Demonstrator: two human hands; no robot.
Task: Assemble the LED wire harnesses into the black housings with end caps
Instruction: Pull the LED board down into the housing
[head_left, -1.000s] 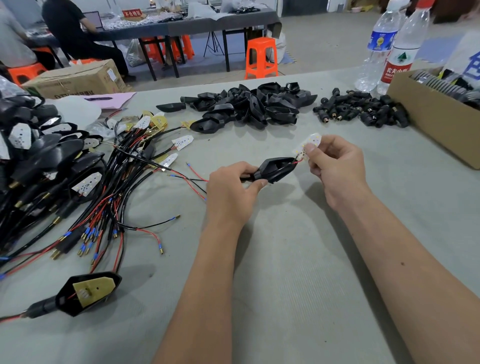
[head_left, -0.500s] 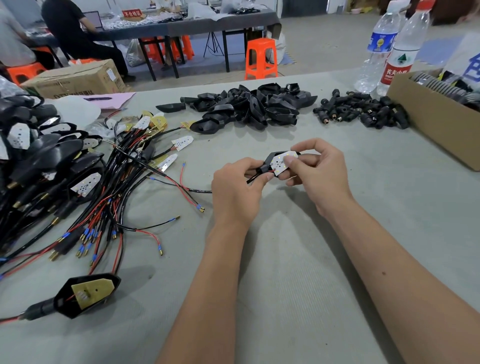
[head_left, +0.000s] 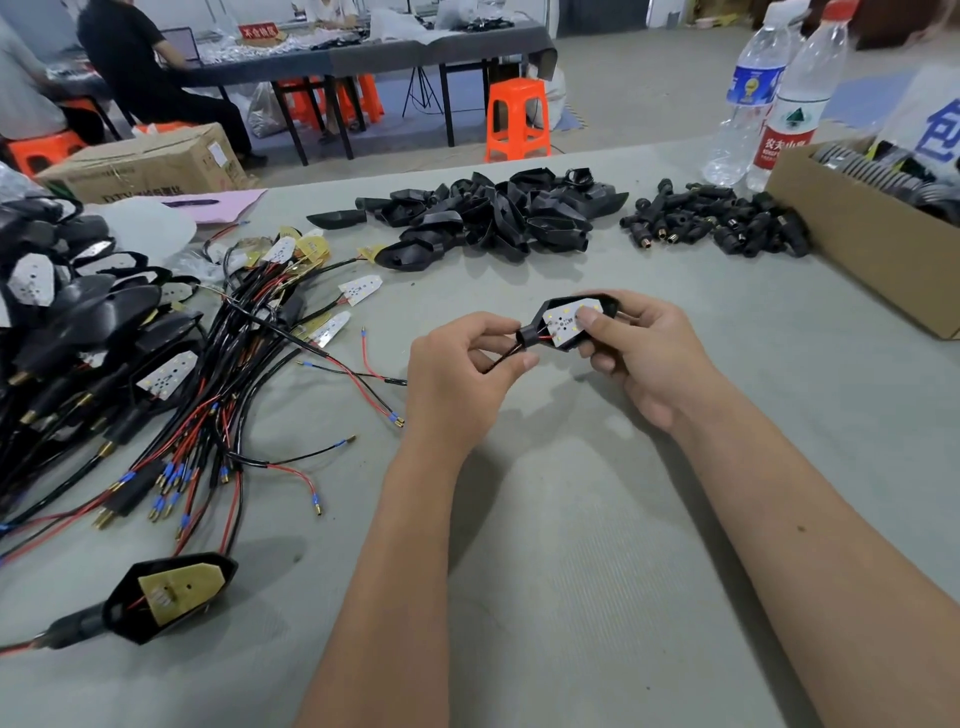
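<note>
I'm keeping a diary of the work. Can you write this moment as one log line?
step: seating LED board in black housing | left hand: pinches wires | right hand: holds housing, thumb on board

Harness tangle left, housing heap behind, end caps right, beside box.
</note>
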